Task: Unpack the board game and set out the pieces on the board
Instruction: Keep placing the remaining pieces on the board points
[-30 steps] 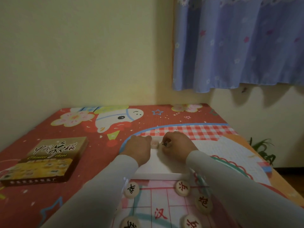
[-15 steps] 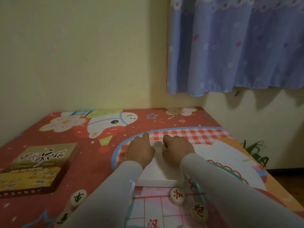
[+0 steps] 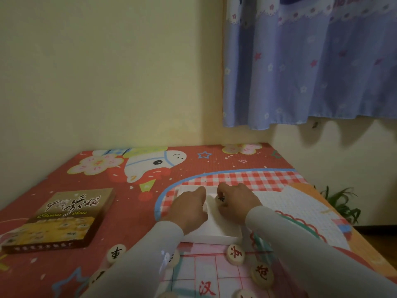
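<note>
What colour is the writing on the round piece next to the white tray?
Red, on a pale round piece. The head view shows it, just below the white tray.

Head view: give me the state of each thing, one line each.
white tray: open, beyond the board
left hand: fingers curled, reaching into the tray
right hand: pinching a piece in the tray
box lid: set aside, face up
board: laid out, a few pieces on it
</note>
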The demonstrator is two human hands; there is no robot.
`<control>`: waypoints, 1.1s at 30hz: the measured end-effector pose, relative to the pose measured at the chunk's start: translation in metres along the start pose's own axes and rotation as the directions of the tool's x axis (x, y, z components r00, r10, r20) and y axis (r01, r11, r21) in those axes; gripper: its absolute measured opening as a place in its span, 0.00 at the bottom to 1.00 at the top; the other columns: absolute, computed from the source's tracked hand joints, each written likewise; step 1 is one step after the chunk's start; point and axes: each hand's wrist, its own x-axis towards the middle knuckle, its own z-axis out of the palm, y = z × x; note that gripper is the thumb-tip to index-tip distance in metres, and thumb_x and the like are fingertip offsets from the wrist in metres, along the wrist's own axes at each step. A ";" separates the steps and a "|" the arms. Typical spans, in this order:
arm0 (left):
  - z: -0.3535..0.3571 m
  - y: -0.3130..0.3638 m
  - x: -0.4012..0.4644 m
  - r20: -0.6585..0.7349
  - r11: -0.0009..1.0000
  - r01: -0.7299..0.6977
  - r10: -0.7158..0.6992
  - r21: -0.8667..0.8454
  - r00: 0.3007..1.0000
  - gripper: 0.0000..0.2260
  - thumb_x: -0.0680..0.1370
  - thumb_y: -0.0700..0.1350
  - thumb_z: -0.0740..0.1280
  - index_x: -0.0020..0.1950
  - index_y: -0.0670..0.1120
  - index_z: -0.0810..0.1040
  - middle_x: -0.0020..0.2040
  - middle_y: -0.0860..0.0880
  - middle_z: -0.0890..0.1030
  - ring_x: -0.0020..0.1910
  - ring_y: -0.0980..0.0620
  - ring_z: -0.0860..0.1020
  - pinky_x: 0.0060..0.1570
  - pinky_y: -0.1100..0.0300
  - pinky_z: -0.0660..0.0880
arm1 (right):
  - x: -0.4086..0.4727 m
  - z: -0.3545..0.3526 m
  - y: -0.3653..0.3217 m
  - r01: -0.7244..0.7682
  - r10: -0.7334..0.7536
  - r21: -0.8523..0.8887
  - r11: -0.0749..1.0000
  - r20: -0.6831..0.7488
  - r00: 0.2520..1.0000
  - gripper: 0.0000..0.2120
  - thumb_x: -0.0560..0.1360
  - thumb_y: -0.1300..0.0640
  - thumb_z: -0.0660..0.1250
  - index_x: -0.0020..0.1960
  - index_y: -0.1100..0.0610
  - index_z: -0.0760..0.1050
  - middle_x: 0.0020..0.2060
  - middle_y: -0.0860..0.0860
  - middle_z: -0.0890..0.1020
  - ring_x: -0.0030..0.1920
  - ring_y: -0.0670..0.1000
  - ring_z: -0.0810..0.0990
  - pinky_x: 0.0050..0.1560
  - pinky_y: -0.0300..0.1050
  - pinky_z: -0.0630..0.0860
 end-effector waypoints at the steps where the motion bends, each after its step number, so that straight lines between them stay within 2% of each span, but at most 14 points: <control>1: -0.003 0.001 -0.003 0.001 0.998 0.024 -0.024 -0.055 1.000 0.05 0.76 0.43 0.64 0.50 0.46 0.70 0.40 0.49 0.76 0.36 0.51 0.72 0.30 0.62 0.64 | -0.004 -0.001 -0.001 -0.006 0.007 0.039 0.999 -0.021 1.000 0.08 0.78 0.52 0.60 0.56 0.50 0.71 0.48 0.52 0.77 0.45 0.51 0.73 0.48 0.46 0.77; 3: -0.009 0.002 -0.009 0.015 0.962 0.125 -0.125 -0.244 0.992 0.06 0.75 0.43 0.66 0.49 0.48 0.71 0.36 0.50 0.76 0.32 0.52 0.72 0.29 0.62 0.66 | -0.013 -0.004 -0.002 -0.006 0.021 0.178 0.984 -0.083 0.996 0.07 0.76 0.50 0.63 0.54 0.50 0.72 0.48 0.51 0.79 0.46 0.51 0.76 0.47 0.46 0.78; 4: -0.010 0.001 -0.011 0.041 0.892 0.190 -0.190 -0.409 0.981 0.07 0.73 0.42 0.68 0.48 0.48 0.71 0.35 0.49 0.76 0.31 0.52 0.73 0.30 0.59 0.70 | -0.017 -0.005 -0.002 0.002 0.028 0.270 0.963 -0.105 0.994 0.07 0.76 0.50 0.65 0.52 0.50 0.72 0.46 0.50 0.80 0.44 0.50 0.77 0.46 0.45 0.79; 5: -0.013 0.002 -0.014 0.086 0.749 0.247 -0.248 -0.615 0.965 0.08 0.72 0.39 0.69 0.46 0.48 0.72 0.36 0.47 0.77 0.32 0.50 0.74 0.34 0.55 0.76 | -0.024 -0.009 -0.003 0.013 0.033 0.369 0.929 -0.120 0.992 0.06 0.75 0.49 0.66 0.50 0.49 0.72 0.43 0.49 0.80 0.43 0.50 0.78 0.44 0.45 0.78; 7: -0.018 0.006 -0.024 0.210 0.304 0.306 -0.309 -0.902 0.928 0.09 0.71 0.31 0.69 0.46 0.43 0.74 0.41 0.40 0.78 0.38 0.46 0.78 0.46 0.50 0.81 | -0.038 -0.019 -0.010 0.039 0.038 0.546 0.837 -0.129 0.991 0.06 0.74 0.50 0.68 0.46 0.49 0.72 0.42 0.47 0.81 0.42 0.48 0.80 0.41 0.44 0.78; 8: -0.022 0.009 -0.029 0.255 0.105 0.298 -0.301 -0.949 0.919 0.09 0.73 0.29 0.68 0.46 0.40 0.74 0.42 0.39 0.77 0.40 0.46 0.78 0.45 0.53 0.82 | -0.046 -0.023 -0.014 0.055 0.038 0.605 0.794 -0.140 0.989 0.07 0.73 0.50 0.69 0.45 0.49 0.72 0.42 0.46 0.81 0.42 0.47 0.81 0.40 0.42 0.78; 10: -0.027 0.016 -0.038 0.298 -0.170 0.256 -0.306 -0.952 0.904 0.06 0.75 0.27 0.63 0.45 0.37 0.73 0.41 0.40 0.75 0.39 0.47 0.76 0.36 0.60 0.81 | -0.060 -0.033 -0.024 0.092 0.020 0.668 0.739 -0.157 0.987 0.07 0.73 0.50 0.70 0.44 0.48 0.72 0.43 0.45 0.80 0.41 0.46 0.82 0.37 0.40 0.77; 13: -0.035 0.024 -0.056 0.379 -0.412 0.226 -0.339 -0.883 0.861 0.03 0.76 0.33 0.63 0.47 0.39 0.72 0.39 0.41 0.73 0.31 0.50 0.73 0.27 0.63 0.75 | -0.084 -0.047 -0.040 0.156 -0.035 0.683 0.713 -0.188 0.981 0.07 0.72 0.51 0.71 0.44 0.48 0.72 0.44 0.45 0.81 0.41 0.46 0.83 0.41 0.43 0.78; 16: -0.044 0.036 -0.081 0.449 -0.388 0.301 -0.382 -0.871 0.807 0.04 0.78 0.40 0.61 0.44 0.43 0.72 0.29 0.46 0.76 0.20 0.54 0.73 0.23 0.66 0.68 | -0.106 -0.057 -0.055 0.199 -0.072 0.675 0.710 -0.211 0.975 0.07 0.72 0.50 0.71 0.45 0.47 0.72 0.44 0.46 0.81 0.40 0.46 0.84 0.45 0.47 0.79; 19: -0.054 0.052 -0.110 0.458 -0.312 0.354 -0.388 -0.882 0.800 0.09 0.77 0.39 0.57 0.37 0.44 0.71 0.19 0.50 0.70 0.17 0.56 0.68 0.21 0.66 0.62 | -0.128 -0.065 -0.070 0.234 -0.108 0.659 0.715 -0.226 0.968 0.07 0.72 0.53 0.70 0.45 0.48 0.72 0.43 0.46 0.82 0.39 0.46 0.84 0.46 0.50 0.81; 22: -0.063 0.063 -0.137 0.425 -0.219 0.366 -0.395 -0.904 0.814 0.11 0.76 0.41 0.56 0.34 0.45 0.70 0.18 0.52 0.66 0.18 0.55 0.65 0.22 0.66 0.64 | -0.152 -0.071 -0.085 0.261 -0.132 0.634 0.728 -0.244 0.961 0.08 0.72 0.52 0.71 0.44 0.46 0.71 0.43 0.46 0.82 0.38 0.44 0.83 0.40 0.43 0.80; 24: -0.068 0.068 -0.155 0.403 -0.223 0.339 -0.396 -0.914 0.825 0.13 0.78 0.42 0.56 0.34 0.45 0.71 0.18 0.52 0.65 0.17 0.55 0.65 0.25 0.64 0.68 | -0.169 -0.073 -0.095 0.264 -0.134 0.640 0.721 -0.245 0.960 0.08 0.72 0.52 0.71 0.44 0.46 0.71 0.43 0.45 0.82 0.38 0.45 0.83 0.37 0.40 0.79; 29: -0.074 0.069 -0.187 0.401 -0.180 0.361 -0.310 -0.915 0.862 0.22 0.80 0.58 0.55 0.36 0.45 0.76 0.24 0.49 0.69 0.24 0.52 0.68 0.18 0.69 0.64 | -0.200 -0.075 -0.110 0.253 -0.178 0.600 0.759 -0.182 0.967 0.08 0.73 0.52 0.71 0.46 0.49 0.72 0.42 0.50 0.82 0.31 0.45 0.80 0.31 0.34 0.75; 33: -0.075 0.066 -0.203 0.379 -0.151 0.349 -0.281 -0.925 0.882 0.20 0.79 0.59 0.59 0.35 0.47 0.75 0.22 0.52 0.65 0.25 0.54 0.64 0.19 0.68 0.64 | -0.218 -0.080 -0.113 0.279 -0.192 0.516 0.810 -0.217 0.957 0.07 0.73 0.47 0.70 0.47 0.48 0.74 0.44 0.43 0.81 0.45 0.41 0.79 0.41 0.33 0.72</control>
